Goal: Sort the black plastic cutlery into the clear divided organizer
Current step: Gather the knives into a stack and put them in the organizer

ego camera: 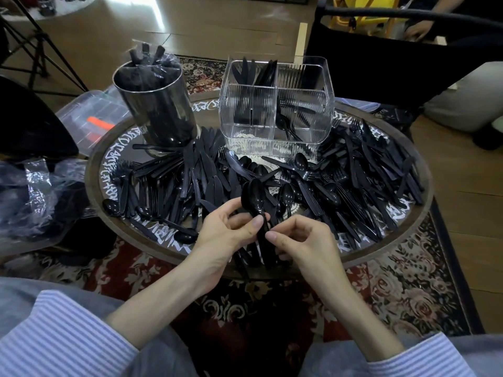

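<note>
A shirt with fine blue-and-white stripes is worn; its sleeves (62, 330) are pushed up, and both hands (228, 229) are bare.

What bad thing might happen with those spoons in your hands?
The stacked spoons, pinched only by the handles between the left hand and right hand, might slip apart and fall back into the loose cutlery pile. Reaching over that pile to the clear organizer might also knock pieces off the round table.
</note>
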